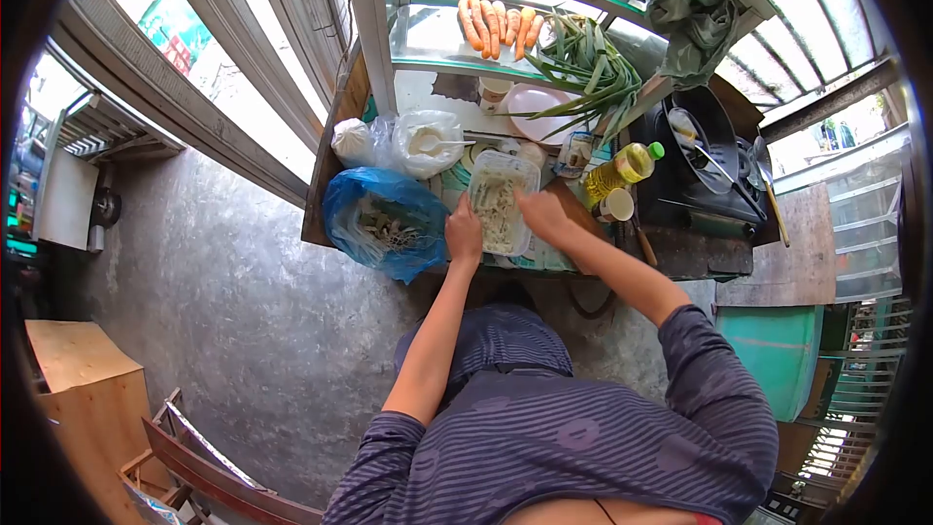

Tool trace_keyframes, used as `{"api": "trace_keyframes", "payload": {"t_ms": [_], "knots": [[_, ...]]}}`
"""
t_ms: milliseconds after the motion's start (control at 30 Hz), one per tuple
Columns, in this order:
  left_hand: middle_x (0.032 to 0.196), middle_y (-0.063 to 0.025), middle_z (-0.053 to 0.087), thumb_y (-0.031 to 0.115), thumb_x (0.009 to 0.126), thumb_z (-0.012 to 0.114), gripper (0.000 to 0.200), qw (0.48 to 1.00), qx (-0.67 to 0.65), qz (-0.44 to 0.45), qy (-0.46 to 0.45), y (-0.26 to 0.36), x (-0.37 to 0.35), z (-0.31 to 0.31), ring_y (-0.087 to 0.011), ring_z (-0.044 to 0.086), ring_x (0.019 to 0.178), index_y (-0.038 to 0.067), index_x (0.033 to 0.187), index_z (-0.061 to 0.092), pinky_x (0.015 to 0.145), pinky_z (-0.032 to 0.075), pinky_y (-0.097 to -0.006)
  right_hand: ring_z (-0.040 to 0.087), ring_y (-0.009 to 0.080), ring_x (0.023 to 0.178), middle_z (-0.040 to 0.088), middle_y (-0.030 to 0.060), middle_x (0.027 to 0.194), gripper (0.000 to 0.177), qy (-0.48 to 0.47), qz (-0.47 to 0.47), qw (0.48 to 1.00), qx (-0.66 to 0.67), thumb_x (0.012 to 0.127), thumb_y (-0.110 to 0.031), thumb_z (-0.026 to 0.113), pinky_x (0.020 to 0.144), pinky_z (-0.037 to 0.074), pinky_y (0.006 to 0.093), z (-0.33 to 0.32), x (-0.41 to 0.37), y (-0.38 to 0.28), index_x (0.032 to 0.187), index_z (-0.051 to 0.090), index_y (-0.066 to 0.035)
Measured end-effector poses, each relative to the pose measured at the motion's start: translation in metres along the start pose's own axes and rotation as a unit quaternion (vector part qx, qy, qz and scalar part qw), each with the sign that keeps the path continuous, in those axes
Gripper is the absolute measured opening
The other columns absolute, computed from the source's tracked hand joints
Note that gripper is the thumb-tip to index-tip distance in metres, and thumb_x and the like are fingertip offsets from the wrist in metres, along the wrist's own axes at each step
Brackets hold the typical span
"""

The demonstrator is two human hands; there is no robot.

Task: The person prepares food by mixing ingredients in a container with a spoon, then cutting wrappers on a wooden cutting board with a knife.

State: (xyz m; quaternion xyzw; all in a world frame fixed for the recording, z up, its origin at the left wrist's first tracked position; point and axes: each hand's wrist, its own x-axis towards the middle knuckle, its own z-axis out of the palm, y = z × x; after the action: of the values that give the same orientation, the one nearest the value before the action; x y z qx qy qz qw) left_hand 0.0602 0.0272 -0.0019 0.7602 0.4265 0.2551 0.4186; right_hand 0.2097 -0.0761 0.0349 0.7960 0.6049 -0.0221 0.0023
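Observation:
A clear plastic container (501, 202) with a pale mixture flecked with green and brown stands at the counter's front edge. My left hand (464, 233) grips its left wall. Over its right side is my right hand (544, 213), fingers curled at the mixture; whatever they hold is too small to make out. Left of the container lies a blue plastic bag (383, 221) with scraps inside. Behind that bag, a clear bag of white powder (428, 144) has a utensil handle sticking out.
A bottle of yellow oil (625, 167) and a cup (615, 205) stand to the right, before a black stove (680, 198) with a pan. Carrots (499, 27) and green onions (595, 71) lie on the shelf behind. A pink plate (539, 115) sits below them.

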Motion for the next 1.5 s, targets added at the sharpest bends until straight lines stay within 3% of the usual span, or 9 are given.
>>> {"api": "trace_keyframes", "payload": {"t_ms": [267,667,800,900,1067,1200,1300,1400,1500], "knots": [[0.092,-0.0284,0.066,0.017,0.100,0.042,0.030,0.999,-0.006,-0.033,0.020,0.004,0.002,0.005,-0.0470,0.062,0.087,0.002,0.118,0.060,0.072,0.048,-0.0537,0.070,0.0335,0.075,0.068,0.0155,0.073,0.012,-0.168,-0.094,0.980,-0.058,0.074,-0.008,0.061,0.062,0.056,0.0457,-0.044,-0.018,-0.036,0.072,0.071,-0.003],[0.091,-0.0294,0.066,0.015,0.100,0.042,0.029,0.998,-0.037,-0.027,0.042,0.005,0.003,0.008,-0.0476,0.062,0.089,0.003,0.119,0.060,0.072,0.048,-0.0537,0.070,0.0347,0.081,0.071,0.0182,0.085,0.017,-0.325,-0.178,0.927,-0.050,0.075,-0.016,0.066,0.064,0.057,0.0435,-0.066,0.047,0.000,0.081,0.072,0.000],[0.092,-0.0283,0.066,0.015,0.099,0.042,0.029,0.996,-0.046,-0.049,0.066,0.003,0.003,0.016,-0.0478,0.062,0.090,0.005,0.120,0.060,0.074,0.048,-0.0538,0.066,0.0323,0.068,0.067,0.0170,0.076,0.016,-0.356,-0.033,0.930,0.087,0.078,-0.014,0.064,0.057,0.053,0.0416,-0.066,0.032,-0.016,0.084,0.072,-0.001],[0.092,-0.0281,0.066,0.015,0.099,0.043,0.029,0.994,-0.070,-0.046,0.068,0.005,0.001,0.015,-0.0471,0.062,0.090,0.004,0.120,0.060,0.073,0.048,-0.0534,0.052,0.0212,0.046,0.054,0.0075,0.056,0.018,-0.402,0.193,0.844,0.299,0.085,-0.012,0.057,0.042,0.042,0.0371,-0.038,0.018,0.014,0.089,0.074,-0.006],[0.098,-0.0282,0.066,0.012,0.099,0.041,0.031,0.998,-0.032,-0.052,0.019,0.008,-0.003,0.008,-0.0462,0.062,0.093,0.006,0.125,0.057,0.075,0.049,-0.0521,0.019,0.0068,0.038,0.024,-0.0071,0.048,0.022,-0.381,0.381,0.536,0.649,0.094,-0.015,0.053,0.036,0.018,0.0282,0.021,0.005,0.006,0.098,0.070,-0.002],[0.096,-0.0302,0.065,0.012,0.099,0.042,0.032,0.998,-0.055,-0.037,0.008,0.000,0.005,-0.001,-0.0469,0.061,0.093,0.006,0.125,0.058,0.074,0.048,-0.0519,0.013,0.0074,0.037,0.022,-0.0062,0.049,0.027,-0.256,0.423,0.491,0.717,0.095,-0.012,0.047,0.036,0.014,0.0280,0.018,0.010,-0.009,0.103,0.066,0.005],[0.090,-0.0309,0.064,0.014,0.099,0.044,0.030,0.997,-0.067,0.004,0.037,-0.008,0.007,0.002,-0.0477,0.060,0.090,0.002,0.122,0.060,0.070,0.046,-0.0517,0.036,0.0168,0.034,0.039,0.0032,0.047,0.026,-0.171,0.400,0.556,0.708,0.093,-0.014,0.050,0.035,0.029,0.0348,0.022,0.007,0.009,0.101,0.067,0.004],[0.090,-0.0307,0.064,0.013,0.099,0.044,0.030,0.998,-0.061,-0.019,0.021,0.001,0.003,-0.003,-0.0477,0.060,0.091,0.001,0.122,0.060,0.070,0.046,-0.0515,0.061,0.0297,0.054,0.060,0.0150,0.061,0.025,0.142,0.234,0.904,0.328,0.090,-0.016,0.055,0.047,0.045,0.0443,0.041,0.012,0.022,0.104,0.068,0.000],[0.091,-0.0306,0.064,0.013,0.099,0.044,0.031,0.999,-0.040,-0.008,0.017,-0.003,0.004,0.003,-0.0479,0.060,0.092,0.001,0.122,0.060,0.071,0.046,-0.0517,0.066,0.0423,0.082,0.066,0.0267,0.083,0.023,0.063,0.176,0.969,0.163,0.083,-0.016,0.059,0.065,0.053,0.0501,0.027,0.011,0.038,0.099,0.068,-0.001]]}}
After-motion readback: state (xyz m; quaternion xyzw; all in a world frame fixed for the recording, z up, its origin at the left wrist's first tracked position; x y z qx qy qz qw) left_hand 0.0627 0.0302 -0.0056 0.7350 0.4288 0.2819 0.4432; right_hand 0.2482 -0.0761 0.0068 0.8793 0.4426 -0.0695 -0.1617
